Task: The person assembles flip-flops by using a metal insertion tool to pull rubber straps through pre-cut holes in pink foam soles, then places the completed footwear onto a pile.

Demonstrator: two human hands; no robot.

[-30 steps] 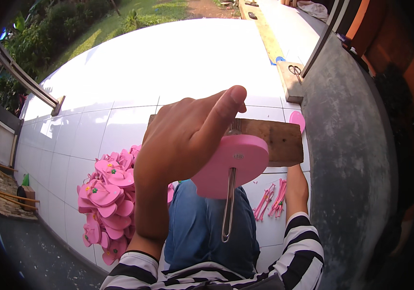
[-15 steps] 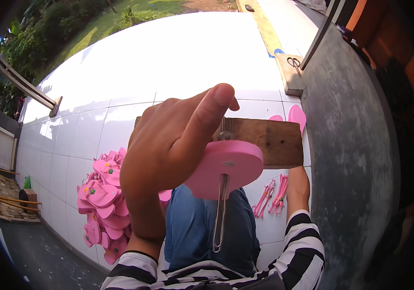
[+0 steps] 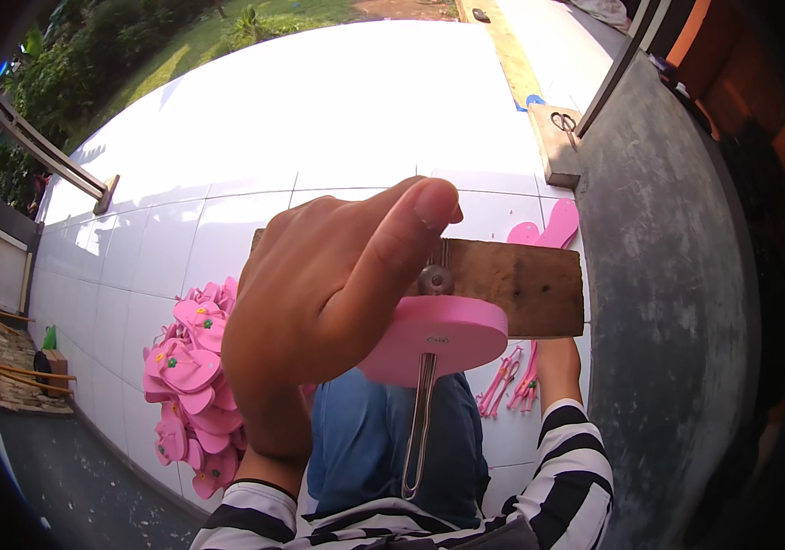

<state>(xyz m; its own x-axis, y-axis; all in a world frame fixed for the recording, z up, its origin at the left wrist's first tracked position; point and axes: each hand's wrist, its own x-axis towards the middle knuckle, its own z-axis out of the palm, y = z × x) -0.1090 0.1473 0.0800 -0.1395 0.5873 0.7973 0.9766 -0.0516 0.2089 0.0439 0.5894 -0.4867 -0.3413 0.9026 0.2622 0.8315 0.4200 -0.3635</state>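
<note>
My left hand [image 3: 305,284] is closed at the edge of a pink flip-flop sole [image 3: 467,326], its thumb laid along the top and its other fingers mostly hidden. A long looped metal wire [image 3: 418,426] sticks out through a small hole in the sole toward me. Right behind the sole is a brown wooden block [image 3: 525,289] with a round metal knob [image 3: 435,280] on it. The block hides the fingers of my right hand [image 3: 558,367], whose wrist shows just below the block's right end.
A heap of pink flip-flops [image 3: 192,362] with small flower trims lies on the white tiles at left. Loose pink straps [image 3: 500,385] lie at right, pink soles [image 3: 561,223] farther off. Scissors [image 3: 563,122] rest on a wooden piece beside the grey ledge [image 3: 667,302].
The wooden block, the sole and the wire have shifted slightly down in the picture. My right hand has come down with the block, and more of the far pink soles shows.
</note>
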